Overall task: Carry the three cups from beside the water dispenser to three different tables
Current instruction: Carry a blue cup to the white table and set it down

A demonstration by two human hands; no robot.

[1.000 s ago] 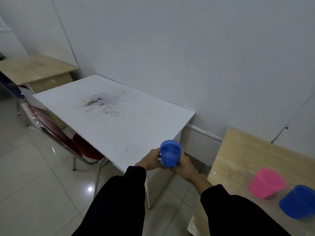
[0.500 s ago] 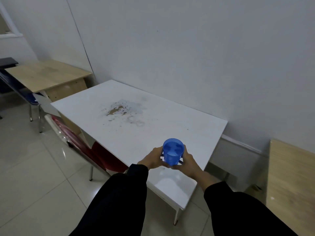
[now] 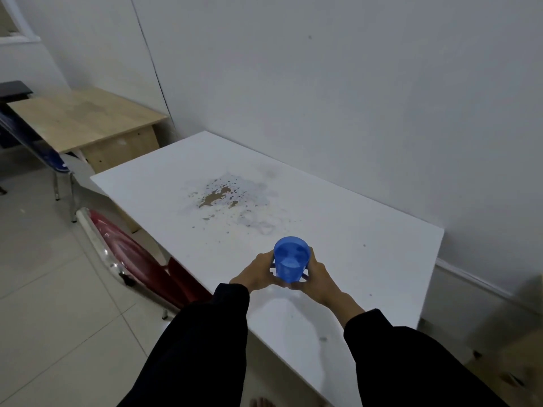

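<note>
A translucent blue cup stays upright between both palms, over the near part of a white table. My left hand wraps its left side and my right hand its right side. Whether its base touches the tabletop I cannot tell. A worn brown patch marks the middle of the table. No other cups show in this view.
A red chair is tucked under the table's left edge. A wooden desk with a blue chair stands at the far left. The white wall runs behind the table; tiled floor spreads to the left.
The view has swung left and closer to the white table. The wooden table with the pink and blue cups has left the frame. The cup in my hands now hangs over the tabletop.
</note>
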